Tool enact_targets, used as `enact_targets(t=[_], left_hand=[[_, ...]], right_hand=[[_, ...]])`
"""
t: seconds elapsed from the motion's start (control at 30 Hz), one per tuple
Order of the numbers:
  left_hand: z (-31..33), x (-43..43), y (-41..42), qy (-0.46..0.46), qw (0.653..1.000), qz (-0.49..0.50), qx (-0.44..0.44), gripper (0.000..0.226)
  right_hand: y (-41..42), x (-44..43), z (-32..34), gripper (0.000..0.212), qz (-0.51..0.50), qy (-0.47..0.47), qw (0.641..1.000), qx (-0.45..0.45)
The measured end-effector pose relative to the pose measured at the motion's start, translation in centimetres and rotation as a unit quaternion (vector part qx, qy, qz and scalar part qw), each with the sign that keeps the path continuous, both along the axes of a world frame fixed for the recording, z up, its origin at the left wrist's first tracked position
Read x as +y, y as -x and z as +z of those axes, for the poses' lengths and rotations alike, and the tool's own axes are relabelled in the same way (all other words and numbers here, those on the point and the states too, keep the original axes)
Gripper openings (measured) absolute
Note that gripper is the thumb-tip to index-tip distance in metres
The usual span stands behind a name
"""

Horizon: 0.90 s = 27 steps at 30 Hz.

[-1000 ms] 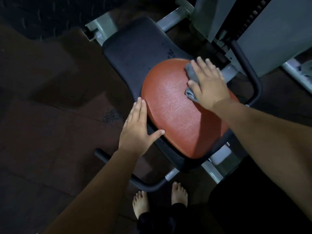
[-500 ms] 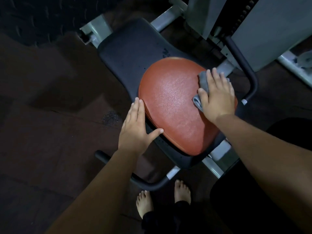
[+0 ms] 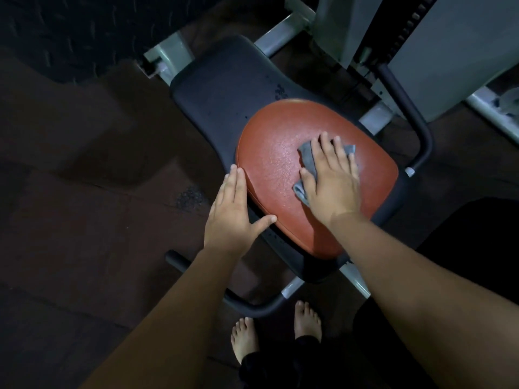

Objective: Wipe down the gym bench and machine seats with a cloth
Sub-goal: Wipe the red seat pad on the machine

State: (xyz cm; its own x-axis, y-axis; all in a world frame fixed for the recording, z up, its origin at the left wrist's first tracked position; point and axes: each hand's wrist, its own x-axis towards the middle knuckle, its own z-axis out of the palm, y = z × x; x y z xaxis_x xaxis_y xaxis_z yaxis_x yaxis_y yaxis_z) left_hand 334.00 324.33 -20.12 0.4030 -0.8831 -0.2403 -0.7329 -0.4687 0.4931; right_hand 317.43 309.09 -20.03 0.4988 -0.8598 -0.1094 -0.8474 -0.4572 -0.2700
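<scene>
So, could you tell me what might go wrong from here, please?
The cloth is bunched under the flat right hand, so parts of the red seat pad may be missed. The left hand rests on the pad's left edge and covers a strip that could go unwiped. The bare feet stand close to the black handle bar; a step might stub a toe.

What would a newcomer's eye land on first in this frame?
The red seat pad at centre stands out brightly against the dark floor and the black backrest beyond it. The right hand lies flat on top of it, pressing a grey cloth, while the left hand rests against the pad's left edge. Bare feet show at the bottom.
</scene>
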Motion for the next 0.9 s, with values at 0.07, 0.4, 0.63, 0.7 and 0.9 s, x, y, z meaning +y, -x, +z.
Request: enact_targets(t=[0.07,0.4,0.63,0.7,0.9], left_hand=[[0.4,-0.2,-0.3,-0.019,1.000,-0.006,-0.002,0.118],[9.8,-0.6,-3.6,-0.125,0.990,-0.051,-0.044,0.092],[22.8,4.5,-6.0,-0.135,0.988,0.018,-0.067,0.077],[26.1,6.9,-7.0,-0.140,0.987,0.042,-0.072,0.073],[34.1,13.6,-12.7,-0.141,0.980,0.101,-0.094,0.067]], right_hand=[[-0.8,-1.2,0.3,0.059,0.011,-0.003,1.000,-0.027],[-1.7,-0.6,9.9,0.056,0.076,-0.107,0.991,-0.028],[-5.8,4.8,24.1,0.065,0.154,-0.128,0.979,-0.042],[-7.5,6.4,27.8,0.058,0.192,-0.113,0.973,-0.064],[-14.3,11.6,36.1,0.048,0.272,-0.085,0.955,-0.079]])
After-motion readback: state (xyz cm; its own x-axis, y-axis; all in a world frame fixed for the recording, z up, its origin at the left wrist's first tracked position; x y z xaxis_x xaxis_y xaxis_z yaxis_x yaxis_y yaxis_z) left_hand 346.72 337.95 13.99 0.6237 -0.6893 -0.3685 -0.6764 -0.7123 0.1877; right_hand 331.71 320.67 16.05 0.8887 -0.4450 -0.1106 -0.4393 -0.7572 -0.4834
